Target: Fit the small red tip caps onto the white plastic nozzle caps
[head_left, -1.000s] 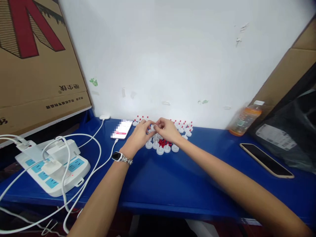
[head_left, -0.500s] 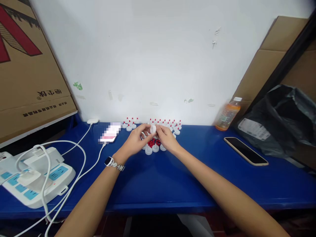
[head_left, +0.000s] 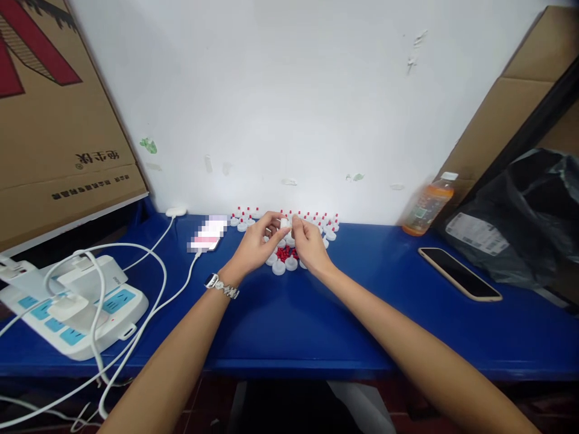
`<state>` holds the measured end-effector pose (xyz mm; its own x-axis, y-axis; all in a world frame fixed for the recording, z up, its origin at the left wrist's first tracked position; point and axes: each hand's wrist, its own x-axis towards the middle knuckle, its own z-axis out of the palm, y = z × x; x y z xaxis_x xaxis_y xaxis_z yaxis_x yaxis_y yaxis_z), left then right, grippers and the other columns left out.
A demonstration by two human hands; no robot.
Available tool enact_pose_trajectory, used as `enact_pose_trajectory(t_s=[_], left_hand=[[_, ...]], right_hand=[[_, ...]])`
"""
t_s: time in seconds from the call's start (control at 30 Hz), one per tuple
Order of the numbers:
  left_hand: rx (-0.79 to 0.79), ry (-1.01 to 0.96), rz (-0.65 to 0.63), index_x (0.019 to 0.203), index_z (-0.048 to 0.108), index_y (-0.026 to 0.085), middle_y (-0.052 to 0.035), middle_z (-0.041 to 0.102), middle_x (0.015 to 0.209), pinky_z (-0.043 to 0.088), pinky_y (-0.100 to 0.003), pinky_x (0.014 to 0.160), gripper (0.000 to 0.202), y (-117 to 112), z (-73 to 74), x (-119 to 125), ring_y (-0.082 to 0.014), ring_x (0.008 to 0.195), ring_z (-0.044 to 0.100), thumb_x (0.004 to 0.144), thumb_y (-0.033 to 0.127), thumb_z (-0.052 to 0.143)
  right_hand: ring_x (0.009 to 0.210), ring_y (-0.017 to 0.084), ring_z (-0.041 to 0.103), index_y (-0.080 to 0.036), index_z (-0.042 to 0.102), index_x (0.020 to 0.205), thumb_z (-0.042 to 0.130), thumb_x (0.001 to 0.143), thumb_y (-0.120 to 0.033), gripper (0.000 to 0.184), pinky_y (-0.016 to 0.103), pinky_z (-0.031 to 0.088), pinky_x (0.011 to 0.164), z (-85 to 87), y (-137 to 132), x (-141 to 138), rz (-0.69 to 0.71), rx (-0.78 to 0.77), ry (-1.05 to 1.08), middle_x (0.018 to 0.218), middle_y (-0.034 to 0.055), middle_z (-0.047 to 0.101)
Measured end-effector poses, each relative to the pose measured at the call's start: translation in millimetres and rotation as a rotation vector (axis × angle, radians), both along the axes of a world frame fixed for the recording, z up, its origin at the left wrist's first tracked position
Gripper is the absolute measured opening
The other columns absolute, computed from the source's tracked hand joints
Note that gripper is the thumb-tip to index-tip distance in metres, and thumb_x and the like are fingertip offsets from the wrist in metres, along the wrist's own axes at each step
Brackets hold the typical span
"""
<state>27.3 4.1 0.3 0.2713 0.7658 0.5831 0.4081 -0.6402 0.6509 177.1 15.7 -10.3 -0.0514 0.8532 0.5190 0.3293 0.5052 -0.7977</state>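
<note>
While both hands meet above the blue table (head_left: 271, 325), the left hand (head_left: 254, 247) pinches one white cap (head_left: 284, 223) between thumb and fingers, and the right hand (head_left: 313, 246) has curled fingers just beside it (whether they grip something, I cannot tell). The step seems to be fitting a tip on this cap, near the loose red pieces (head_left: 282, 253); the next move calls for steady holding and exact alignment.

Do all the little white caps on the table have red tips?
No, the front white caps, beside the pile of red pieces, have white spouts with no red on top.
</note>
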Motion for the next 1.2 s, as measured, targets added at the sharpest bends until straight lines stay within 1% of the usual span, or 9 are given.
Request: enact_pose_trajectory(t_s=[0.23,0.4,0.47,0.57,0.67,0.77,0.87,1.03,1.2], left_hand=[[0.173,-0.126,0.284,0.121,0.052,0.023,-0.0027,0.061,0.096,0.048,-0.026,0.075,0.032,7.2,7.0,-34.2,-0.0134,0.082,0.058,0.096,0.043,0.054],[0.008,0.102,0.147,0.116,0.059,0.022,-0.004,0.065,0.099,0.047,-0.028,0.073,0.031,7.3,5.7,-42.4,-0.016,0.086,0.061,0.092,0.043,0.059],[-0.029,0.156,0.119,0.114,0.06,0.023,-0.0043,0.066,0.1,0.047,-0.029,0.074,0.03,6.6,3.3,-39.6,-0.0175,0.09,0.062,0.091,0.042,0.06],[-0.049,0.169,0.098,0.114,0.061,0.023,-0.0047,0.068,0.105,0.047,-0.03,0.074,0.03,6.9,0.7,-36.3,-0.0177,0.09,0.062,0.089,0.04,0.063],[-0.062,0.134,0.083,0.116,0.061,0.023,-0.0058,0.068,0.11,0.048,-0.029,0.071,0.036,8.7,-0.1,-35.1,-0.0166,0.086,0.062,0.086,0.041,0.066],[-0.045,0.071,0.106,0.115,0.061,0.022,-0.0064,0.068,0.113,0.049,-0.028,0.068,0.039,11.6,0.2,-38.4,-0.0163,0.086,0.062,0.084,0.045,0.068],[-0.019,0.096,0.209,0.118,0.059,0.023,-0.0066,0.067,0.118,0.05,-0.029,0.072,0.044,16.3,-1.2,-52.0,-0.0182,0.092,0.063,0.082,0.046,0.069],[-0.177,0.348,0.447,0.098,0.065,0.018,-0.008,0.072,0.097,0.05,-0.032,0.073,0.02,26.7,-14.6,-86.2,-0.0202,0.081,0.065,0.081,0.028,0.06],[-0.344,0.429,0.409,0.077,0.065,0.021,-0.0039,0.071,0.074,0.047,-0.027,0.058,0.006,30.3,-29.7,-96.1,-0.0181,0.065,0.065,0.074,0.021,0.06]], right_hand=[[0.046,0.012,0.025,-0.026,0.025,0.062,0.036,0.093,-0.054,0.043,0.027,0.024,0.046,0.3,25.7,24.9,-0.021,-0.31,0.178,0.051,-0.0064,0.025],[0.055,0.013,0.047,-0.02,0.051,0.061,0.057,0.086,-0.044,0.035,0.026,0.033,0.056,-0.3,22.8,43.4,0.038,-0.196,-0.334,0.055,-0.0025,0.05],[0.057,0.014,0.052,-0.02,0.059,0.07,0.061,0.085,-0.042,0.027,0.026,0.035,0.058,0.4,18.6,38.6,0.007,-0.191,-0.385,0.058,-0.0023,0.057],[0.061,0.014,0.056,-0.02,0.062,0.083,0.057,0.088,-0.044,0.025,0.026,0.039,0.06,3.4,12.6,27.7,0.027,-0.144,-0.238,0.063,-0.002,0.061],[0.062,0.014,0.058,-0.02,0.061,0.091,0.058,0.087,-0.048,0.029,0.026,0.042,0.062,8.3,10.4,16.1,0.209,-0.161,-0.046,0.067,-0.0013,0.064],[0.063,0.014,0.06,-0.019,0.06,0.09,0.065,0.082,-0.046,0.028,0.026,0.045,0.062,15.4,17.5,2.2,0.32,-0.198,0.078,0.068,-0.0004,0.067],[0.064,0.014,0.062,-0.018,0.062,0.085,0.065,0.082,-0.039,0.022,0.025,0.046,0.062,23.3,36.1,-14.1,0.301,-0.168,0.098,0.071,0.0017,0.07],[0.061,0.013,0.064,-0.016,0.062,0.081,0.063,0.081,-0.02,0.004,0.024,0.045,0.061,22.6,71.8,-44.5,0.269,-0.104,-0.177,0.07,0.0025,0.072],[0.067,0.015,0.066,-0.016,0.066,0.073,0.063,0.074,-0.009,0.007,0.024,0.045,0.066,11.6,86.6,-63.2,0.351,-0.045,-0.596,0.07,0.0025,0.072]])
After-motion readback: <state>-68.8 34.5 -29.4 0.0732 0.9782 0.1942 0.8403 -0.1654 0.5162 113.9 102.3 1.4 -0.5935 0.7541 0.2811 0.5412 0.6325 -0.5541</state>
